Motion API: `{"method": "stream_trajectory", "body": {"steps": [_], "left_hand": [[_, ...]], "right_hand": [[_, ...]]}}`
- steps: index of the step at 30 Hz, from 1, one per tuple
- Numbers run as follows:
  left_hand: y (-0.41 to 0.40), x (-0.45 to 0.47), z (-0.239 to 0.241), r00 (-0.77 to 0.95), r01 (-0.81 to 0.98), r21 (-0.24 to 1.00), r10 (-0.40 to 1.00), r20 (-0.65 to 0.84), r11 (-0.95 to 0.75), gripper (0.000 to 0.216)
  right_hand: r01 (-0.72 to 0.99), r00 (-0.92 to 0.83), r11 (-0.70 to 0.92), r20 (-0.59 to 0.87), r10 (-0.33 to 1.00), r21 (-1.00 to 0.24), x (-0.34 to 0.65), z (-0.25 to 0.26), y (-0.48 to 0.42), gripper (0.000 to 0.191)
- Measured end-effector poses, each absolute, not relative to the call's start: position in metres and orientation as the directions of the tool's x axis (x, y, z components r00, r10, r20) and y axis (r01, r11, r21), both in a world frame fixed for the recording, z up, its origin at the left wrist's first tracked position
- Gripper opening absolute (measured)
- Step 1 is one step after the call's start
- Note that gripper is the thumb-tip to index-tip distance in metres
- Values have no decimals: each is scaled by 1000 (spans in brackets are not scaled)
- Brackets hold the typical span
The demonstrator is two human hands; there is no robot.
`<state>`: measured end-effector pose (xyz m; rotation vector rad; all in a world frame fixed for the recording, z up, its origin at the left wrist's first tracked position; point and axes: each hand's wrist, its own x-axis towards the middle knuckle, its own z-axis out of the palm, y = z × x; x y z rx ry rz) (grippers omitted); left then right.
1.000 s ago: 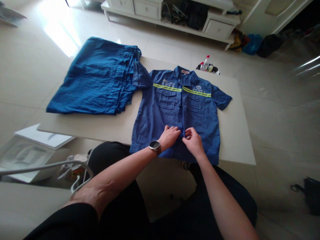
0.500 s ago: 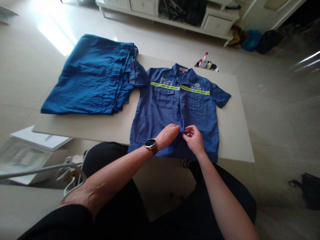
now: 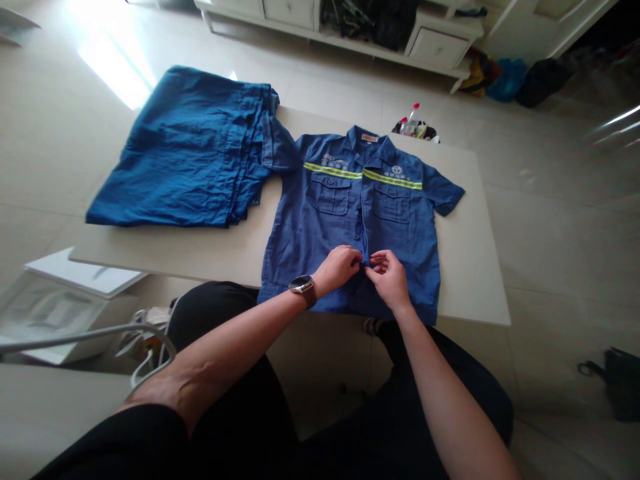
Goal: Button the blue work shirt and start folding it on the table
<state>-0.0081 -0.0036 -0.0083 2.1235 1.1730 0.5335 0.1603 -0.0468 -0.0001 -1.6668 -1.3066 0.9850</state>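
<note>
A blue short-sleeved work shirt [image 3: 390, 230] lies front up, collar away from me, with a yellow reflective stripe across its chest pockets. My left hand [image 3: 339, 268], with a watch at the wrist, is closed on the shirt's front edge low on the placket. Just beside it, my right hand [image 3: 389, 279] pinches the same front edge between thumb and finger. The fingertips of both hands nearly meet there, and whether a button is between them is too small to tell. The shirt's hem reaches the table edge near my knees.
Folded blue cloth [image 3: 180, 153] is stacked on the left of the pale table [image 3: 473, 267], touching the shirt's sleeve. Bottles with red caps [image 3: 413, 119] stand past the far edge. A white box [image 3: 75, 287] is at lower left, and a white cabinet [image 3: 290, 17] stands across the floor.
Both hands stay at the same spot on the shirt front, with only slight finger movement. The whole view has shifted a little.
</note>
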Motion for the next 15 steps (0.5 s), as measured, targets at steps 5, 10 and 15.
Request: {"method": "stream_trajectory", "body": {"steps": [5, 10, 15], "left_hand": [[-4, -8, -7, 503, 587, 718, 863, 38, -374, 19], [-5, -7, -8, 483, 573, 745, 875, 29, -341, 17], [-4, -7, -9, 474, 563, 759, 880, 28, -327, 16]], "right_hand": [[384, 157, -165, -112, 981, -909, 160, 0, -47, 32], [403, 142, -154, -105, 984, -902, 160, 0, -48, 34], [401, 125, -139, -96, 987, -905, 160, -2, -48, 31]]}}
